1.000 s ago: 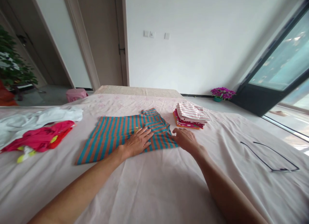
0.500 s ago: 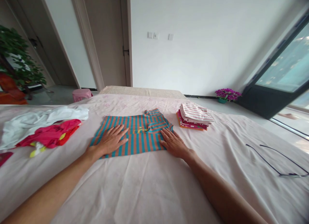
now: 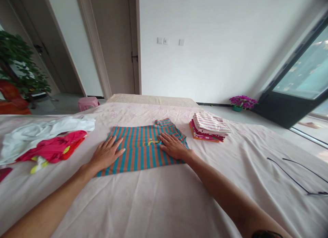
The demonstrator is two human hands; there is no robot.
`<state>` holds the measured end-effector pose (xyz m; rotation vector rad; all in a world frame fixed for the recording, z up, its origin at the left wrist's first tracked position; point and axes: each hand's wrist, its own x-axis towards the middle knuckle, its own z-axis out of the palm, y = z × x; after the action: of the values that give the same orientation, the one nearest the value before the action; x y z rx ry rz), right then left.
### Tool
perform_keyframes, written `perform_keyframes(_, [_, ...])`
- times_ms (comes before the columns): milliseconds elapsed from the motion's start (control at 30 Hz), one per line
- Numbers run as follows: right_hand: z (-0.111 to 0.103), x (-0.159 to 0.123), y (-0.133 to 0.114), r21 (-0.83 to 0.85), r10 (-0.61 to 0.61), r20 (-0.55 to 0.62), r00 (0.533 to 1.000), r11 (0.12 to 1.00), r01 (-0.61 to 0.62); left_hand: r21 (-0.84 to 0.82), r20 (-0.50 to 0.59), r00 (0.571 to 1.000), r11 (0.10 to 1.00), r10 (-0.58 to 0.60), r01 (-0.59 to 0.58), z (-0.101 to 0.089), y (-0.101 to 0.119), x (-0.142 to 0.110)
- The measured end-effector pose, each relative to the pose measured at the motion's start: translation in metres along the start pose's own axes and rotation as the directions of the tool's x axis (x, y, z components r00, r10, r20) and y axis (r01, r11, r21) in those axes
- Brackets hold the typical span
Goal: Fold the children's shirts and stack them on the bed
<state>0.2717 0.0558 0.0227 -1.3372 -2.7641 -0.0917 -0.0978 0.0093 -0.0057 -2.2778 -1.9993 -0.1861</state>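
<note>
A teal and brown striped shirt lies partly folded on the bed, its collar at the far right and a yellow print near its middle. My left hand rests flat on the shirt's left end, fingers stretched out. Flat on the right part, beside the yellow print, lies my right hand with its fingers extended; it hides some of the folded sleeve area. Neither hand grips the cloth.
A stack of folded clothes sits right of the shirt, a white striped piece on top. Loose white clothing and a crumpled red garment lie at left. Eyeglasses rest at right on the pale bedsheet.
My right hand has moved left and inward over the shirt, from its right edge to beside the print. My left hand has slid left toward the shirt's left edge.
</note>
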Motion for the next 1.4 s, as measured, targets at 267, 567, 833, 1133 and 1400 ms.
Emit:
perform_keyframes(267, [-0.01, 0.024, 0.055, 0.058, 0.301, -0.013, 0.954, 0.952, -0.3, -0.085, -0.067, 0.955, 0.955, -0.291, 0.285, -0.012, -0.036, 0.035])
perform_keyframes(567, [-0.017, 0.101, 0.084, 0.196, 0.583, 0.034, 0.812, 0.793, -0.577, -0.173, -0.054, 0.912, 0.904, -0.406, 0.392, -0.017, -0.029, 0.105])
perform_keyframes(833, [-0.008, 0.121, 0.102, 0.346, 0.665, 0.121, 0.737, 0.667, -0.659, -0.191, 0.103, 0.893, 0.872, -0.438, 0.45, -0.011, -0.032, 0.124])
perform_keyframes(1133, [-0.024, 0.059, 0.098, 0.814, 0.585, -0.137, 0.8, 0.527, -0.246, -0.406, -0.168, 0.948, 0.895, -0.271, 0.184, -0.042, -0.041, 0.056])
perform_keyframes(1400, [-0.012, -0.037, 0.073, 0.603, 0.311, -0.165, 0.936, 0.783, -0.154, -0.28, -0.135, 0.988, 0.96, -0.071, 0.03, -0.03, -0.026, -0.039])
